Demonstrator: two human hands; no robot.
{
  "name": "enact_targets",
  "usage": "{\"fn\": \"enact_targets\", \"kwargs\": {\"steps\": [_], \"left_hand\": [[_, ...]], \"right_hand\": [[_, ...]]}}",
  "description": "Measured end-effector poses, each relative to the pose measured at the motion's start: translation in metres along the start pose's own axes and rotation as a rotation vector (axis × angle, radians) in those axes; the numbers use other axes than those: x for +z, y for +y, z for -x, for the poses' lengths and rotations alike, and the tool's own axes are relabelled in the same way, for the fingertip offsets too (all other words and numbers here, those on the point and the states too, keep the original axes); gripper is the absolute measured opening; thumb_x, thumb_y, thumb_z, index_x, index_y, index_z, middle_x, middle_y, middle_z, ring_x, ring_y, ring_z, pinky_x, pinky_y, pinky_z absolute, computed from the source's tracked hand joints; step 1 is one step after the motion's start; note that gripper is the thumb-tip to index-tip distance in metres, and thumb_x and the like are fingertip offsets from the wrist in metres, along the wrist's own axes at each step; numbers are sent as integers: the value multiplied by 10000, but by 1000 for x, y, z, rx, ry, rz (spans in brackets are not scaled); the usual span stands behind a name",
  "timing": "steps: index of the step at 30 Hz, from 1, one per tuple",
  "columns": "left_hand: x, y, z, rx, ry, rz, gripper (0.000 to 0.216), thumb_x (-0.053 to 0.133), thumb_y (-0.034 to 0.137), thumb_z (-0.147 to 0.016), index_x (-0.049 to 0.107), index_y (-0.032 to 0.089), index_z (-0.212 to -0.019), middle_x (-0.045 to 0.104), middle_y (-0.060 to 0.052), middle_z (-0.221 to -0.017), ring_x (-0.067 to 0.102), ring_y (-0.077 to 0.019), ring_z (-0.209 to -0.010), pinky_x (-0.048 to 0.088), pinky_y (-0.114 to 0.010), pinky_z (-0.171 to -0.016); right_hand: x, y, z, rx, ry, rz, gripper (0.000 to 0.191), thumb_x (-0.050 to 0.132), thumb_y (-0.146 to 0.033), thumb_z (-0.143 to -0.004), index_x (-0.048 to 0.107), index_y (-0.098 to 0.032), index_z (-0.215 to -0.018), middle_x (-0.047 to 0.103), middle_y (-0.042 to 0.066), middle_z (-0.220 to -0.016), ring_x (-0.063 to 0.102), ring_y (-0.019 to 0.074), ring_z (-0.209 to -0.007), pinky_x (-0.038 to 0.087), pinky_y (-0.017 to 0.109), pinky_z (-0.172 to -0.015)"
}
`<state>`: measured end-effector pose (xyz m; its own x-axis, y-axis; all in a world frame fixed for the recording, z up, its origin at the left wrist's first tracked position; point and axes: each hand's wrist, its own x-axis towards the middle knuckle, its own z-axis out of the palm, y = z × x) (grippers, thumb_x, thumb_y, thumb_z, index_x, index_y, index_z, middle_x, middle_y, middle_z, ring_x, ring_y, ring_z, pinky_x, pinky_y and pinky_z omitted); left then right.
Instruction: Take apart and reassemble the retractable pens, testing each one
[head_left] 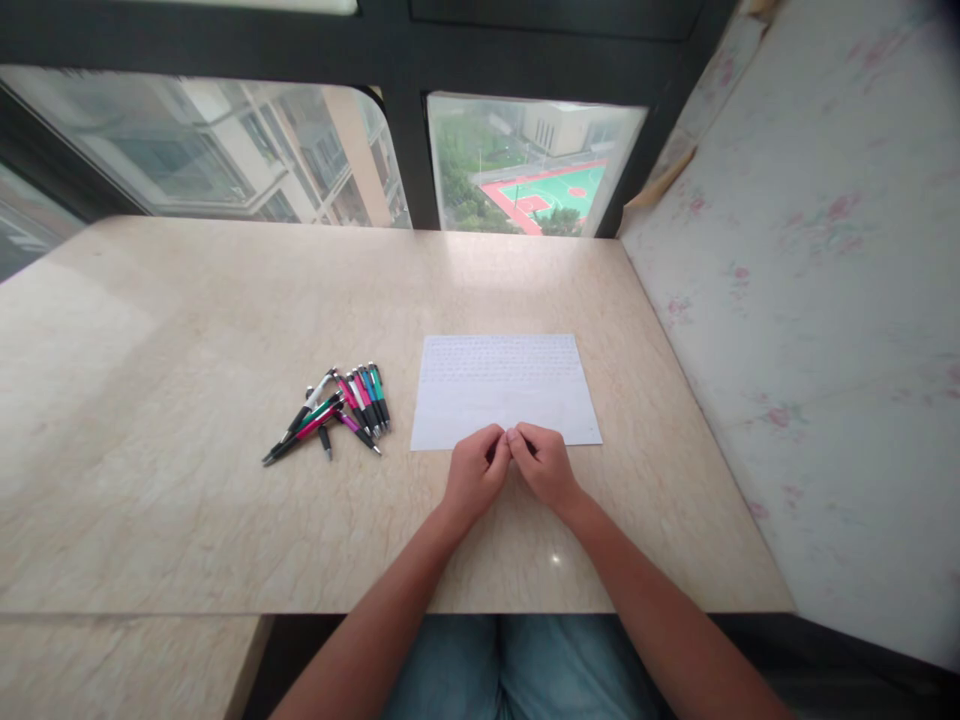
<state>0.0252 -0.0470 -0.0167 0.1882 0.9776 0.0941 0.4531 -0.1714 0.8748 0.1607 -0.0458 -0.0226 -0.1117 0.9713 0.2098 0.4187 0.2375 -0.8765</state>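
A white sheet of paper (504, 385) with faint handwriting along its top lies flat on the beige marble table (187, 400). My left hand (474, 472) and my right hand (546, 465) rest side by side at the paper's near edge, fingertips touching each other. Both have curled fingers pinched at the paper's edge. A pile of several ballpoint pens (337, 410), pink, green, teal and black, lies left of the paper, out of reach of either hand's fingers.
A dark-framed window (420, 140) runs along the table's far edge. A floral-patterned wall (810, 300) closes the right side. The table's near edge (375, 608) ends above my legs in jeans (517, 670).
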Motion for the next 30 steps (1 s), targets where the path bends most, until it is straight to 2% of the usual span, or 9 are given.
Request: {"fn": "enact_targets", "kwargs": {"steps": [5,11,14,17,21,24,27,30], "left_hand": [[0,-1,2,20,-33,-21,342,422,334,-954,441,184,-648,446,35,-593,396,-118,-579,260,-268,-576],[1,-1,3,19,-9,-31,337,422,326,-951,442,184,-646,452,32,-593,396,-118,-578,264,-266,-573],[0,0,4,32,-15,-16,342,436,322,-940,426,188,-626,439,35,-576,393,-115,-564,274,-259,-562],[-7,0,6,37,26,-23,324,436,330,-942,484,187,-655,487,24,-597,434,-120,-572,314,-254,-570],[-35,-5,6,0,208,-190,256,436,332,-947,578,182,-797,597,-16,-711,538,-143,-651,393,-259,-636],[-70,-10,0,-122,323,-537,208,470,296,-918,615,179,-1010,667,-55,-855,612,-181,-738,420,-284,-670],[-103,-15,-8,-283,348,-862,269,452,304,-918,622,181,-1088,698,-101,-993,656,-255,-877,438,-324,-683],[-120,-17,-15,-381,317,-1011,308,426,359,-931,636,177,-1062,699,-122,-1044,667,-294,-905,460,-351,-676]], "right_hand": [[-2,0,1,-1,-9,20,387,428,-325,-951,347,-211,-591,358,-51,-538,347,104,-524,253,266,-532],[-3,3,2,-21,-15,29,397,427,-336,-958,359,-214,-587,380,-48,-533,365,106,-518,266,265,-526],[-3,4,5,-101,20,105,379,433,-308,-959,361,-215,-598,386,-43,-555,374,109,-528,275,272,-546],[-4,4,7,-186,22,154,360,443,-280,-957,361,-217,-613,378,-42,-571,381,112,-539,284,278,-567],[-4,4,6,-212,28,208,374,444,-275,-957,302,-225,-615,328,-47,-569,344,112,-534,263,287,-564],[-4,4,5,-207,27,224,376,439,-270,-958,280,-227,-621,315,-48,-568,334,112,-531,254,290,-561],[-2,3,6,-211,8,229,368,439,-265,-958,282,-226,-628,327,-45,-572,341,112,-537,258,289,-564],[-1,4,6,-218,-12,239,358,438,-263,-959,291,-224,-635,345,-41,-579,353,113,-546,265,287,-571]]}}
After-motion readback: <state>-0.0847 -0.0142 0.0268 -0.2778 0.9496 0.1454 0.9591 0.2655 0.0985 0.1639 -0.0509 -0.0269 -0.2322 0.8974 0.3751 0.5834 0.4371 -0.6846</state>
